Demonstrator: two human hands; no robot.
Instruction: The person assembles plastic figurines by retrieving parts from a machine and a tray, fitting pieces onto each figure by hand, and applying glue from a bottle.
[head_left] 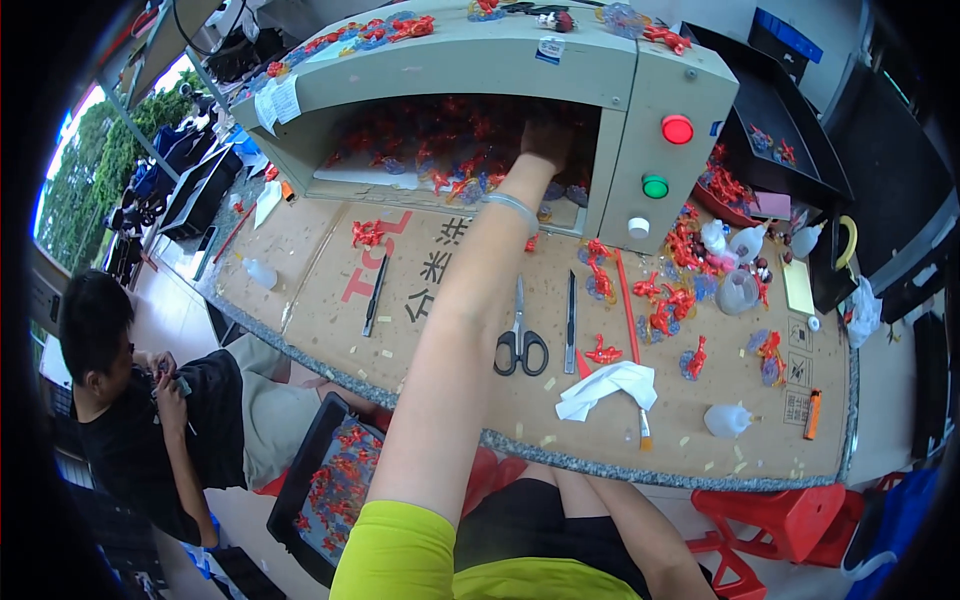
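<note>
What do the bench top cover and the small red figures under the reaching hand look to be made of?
Bench cover: brown corrugated cardboard by the look, matte, with printed marks and cut edges. Red figures: probably moulded plastic, glossy and uniformly coloured; too small to be sure. The left hand reaches among them inside the cabinet.

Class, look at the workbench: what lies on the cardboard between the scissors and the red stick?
In the head view, a slim grey craft knife lies between the black-handled scissors and the red stick, roughly parallel to both, on the cardboard.

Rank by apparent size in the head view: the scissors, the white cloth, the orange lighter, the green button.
1. White cloth
2. Scissors, close to the cloth
3. Orange lighter
4. Green button, near the lighter's size but farther away, so unsure.
</note>
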